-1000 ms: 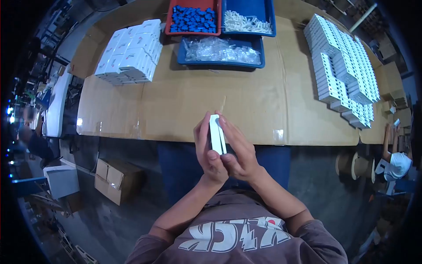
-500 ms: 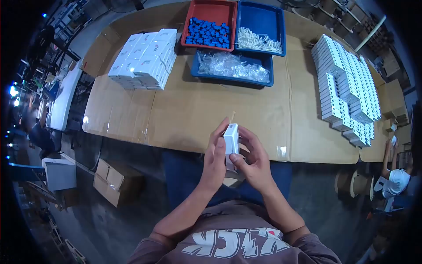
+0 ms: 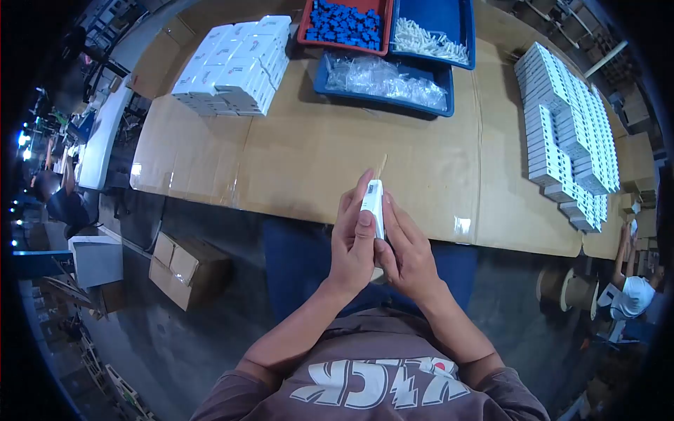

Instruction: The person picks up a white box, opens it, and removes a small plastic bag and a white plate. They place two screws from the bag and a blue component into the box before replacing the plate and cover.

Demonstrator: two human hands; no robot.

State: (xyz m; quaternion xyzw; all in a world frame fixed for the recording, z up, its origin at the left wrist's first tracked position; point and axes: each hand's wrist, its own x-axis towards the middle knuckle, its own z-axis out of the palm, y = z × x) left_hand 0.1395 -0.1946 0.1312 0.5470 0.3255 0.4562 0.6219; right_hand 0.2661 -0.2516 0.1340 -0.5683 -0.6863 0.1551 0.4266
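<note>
A small white box (image 3: pixel 372 198) is held upright between my two hands, above the front edge of the cardboard-covered table (image 3: pixel 302 168). Its narrow side, bearing a small dark label, faces up toward me. My left hand (image 3: pixel 353 245) is closed on the box from the left, its thumb lying along the near side. On the other side, my right hand (image 3: pixel 408 256) grips the box, fingers along its right face and thumb near the lower end. My fingers hide the lower part of the box.
White boxes (image 3: pixel 232 67) are stacked at the back left, and thinner white boxes (image 3: pixel 572 140) at the right. A red tray (image 3: pixel 344 46) holds blue pieces; a blue tray (image 3: pixel 439 17) holds white pieces. Another blue tray (image 3: pixel 382 103) contains clear plastic bags. People are at both sides.
The box has turned in my hands so a narrower side shows. My left thumb has come down over it. The table's things sit higher in view as my head has shifted.
</note>
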